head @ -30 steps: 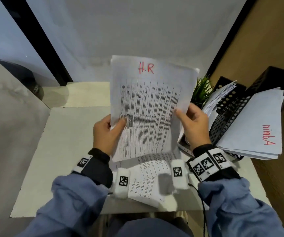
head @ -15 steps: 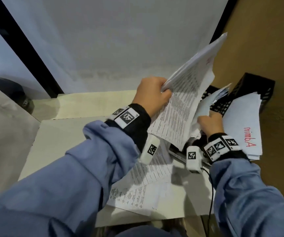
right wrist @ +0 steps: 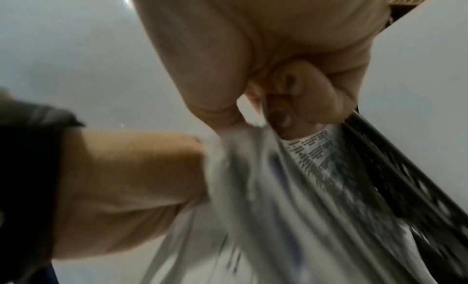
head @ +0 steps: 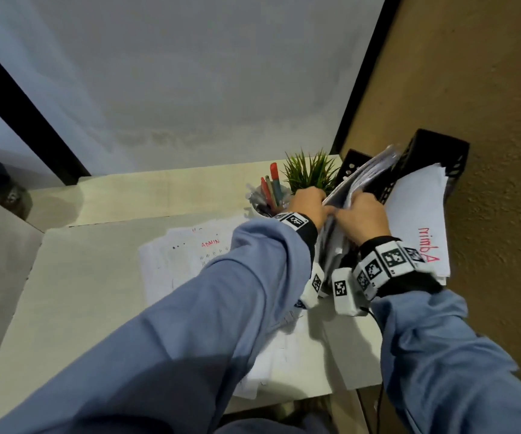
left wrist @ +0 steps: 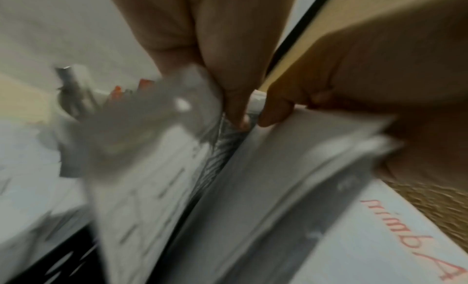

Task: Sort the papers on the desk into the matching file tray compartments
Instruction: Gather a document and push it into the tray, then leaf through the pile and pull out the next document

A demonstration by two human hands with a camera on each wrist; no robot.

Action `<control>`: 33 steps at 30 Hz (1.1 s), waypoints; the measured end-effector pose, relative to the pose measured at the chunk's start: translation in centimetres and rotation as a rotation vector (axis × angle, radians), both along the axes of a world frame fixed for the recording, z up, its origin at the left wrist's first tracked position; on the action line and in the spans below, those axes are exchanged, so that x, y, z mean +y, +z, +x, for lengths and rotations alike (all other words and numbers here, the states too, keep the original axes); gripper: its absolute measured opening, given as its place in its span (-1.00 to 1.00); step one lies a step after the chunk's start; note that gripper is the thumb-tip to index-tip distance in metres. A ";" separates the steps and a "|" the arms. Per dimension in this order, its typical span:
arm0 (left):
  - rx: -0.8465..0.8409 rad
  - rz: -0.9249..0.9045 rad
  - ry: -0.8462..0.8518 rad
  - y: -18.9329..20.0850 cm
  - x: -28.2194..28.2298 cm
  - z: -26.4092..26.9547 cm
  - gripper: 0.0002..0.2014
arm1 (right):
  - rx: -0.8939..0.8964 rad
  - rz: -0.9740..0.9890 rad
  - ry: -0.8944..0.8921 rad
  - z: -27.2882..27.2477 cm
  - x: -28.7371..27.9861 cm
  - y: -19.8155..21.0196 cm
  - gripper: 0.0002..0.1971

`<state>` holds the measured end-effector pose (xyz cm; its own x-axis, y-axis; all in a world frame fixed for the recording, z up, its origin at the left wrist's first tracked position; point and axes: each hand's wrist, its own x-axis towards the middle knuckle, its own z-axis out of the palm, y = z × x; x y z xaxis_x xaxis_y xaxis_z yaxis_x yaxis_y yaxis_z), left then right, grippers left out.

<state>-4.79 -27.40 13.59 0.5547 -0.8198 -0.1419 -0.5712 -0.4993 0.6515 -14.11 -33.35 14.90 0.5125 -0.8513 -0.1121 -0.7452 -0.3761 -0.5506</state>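
The printed HR sheet stands on edge in the middle slot of the black mesh file tray. My left hand pinches its near edge; the left wrist view shows the fingertips closed on the paper. Right beside it, my right hand grips the stack of papers that stands in the same slot, its fingers curled over printed sheets. A stack marked Admin leans out of the outer slot. More sheets, the top one marked ADMIN, lie on the desk under my left forearm.
A white cup of pens and a small green plant stand just left of the tray. A brown wall runs close along the tray's right side. The pale desk stretches out to the left.
The HR sheet went from upright in front of me, held in both hands, over to the tray and down into its middle slot. Both hands now meet at the tray.
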 end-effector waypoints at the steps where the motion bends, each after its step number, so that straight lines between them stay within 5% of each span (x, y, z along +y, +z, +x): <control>1: 0.034 0.006 -0.005 -0.8 -0.1 0.0 -0.75 | 0.025 0.008 0.005 0.2 0.3 -0.7 -0.62; 6: 0.202 -0.155 0.045 -1.7 1.4 0.4 -0.63 | -0.032 0.066 0.004 0.0 0.1 -2.5 -0.62; 11: 0.401 -0.384 0.341 -2.3 8.1 2.9 -0.71 | -0.246 -0.017 0.042 -1.1 2.1 -0.8 -0.61; 15: 0.214 -0.127 0.591 -7.6 16.5 5.3 -0.76 | -0.561 -0.114 0.300 -2.1 9.3 0.3 -0.76; 19: 0.200 0.342 0.638 -12.5 23.0 4.9 -0.59 | -0.248 0.051 0.573 -1.4 14.4 -5.8 -0.80; 24: 0.224 0.356 0.770 -14.1 25.2 2.3 -0.51 | 0.260 0.205 0.331 -0.7 14.6 -14.1 -0.70; 29: 0.379 0.243 0.898 -14.4 24.4 1.7 -0.39 | 0.277 0.218 0.054 -0.5 14.2 -16.3 -0.54; 33: 0.599 0.086 0.977 -14.7 23.9 1.5 -0.41 | 0.184 0.284 0.027 -0.4 14.3 -16.6 -0.76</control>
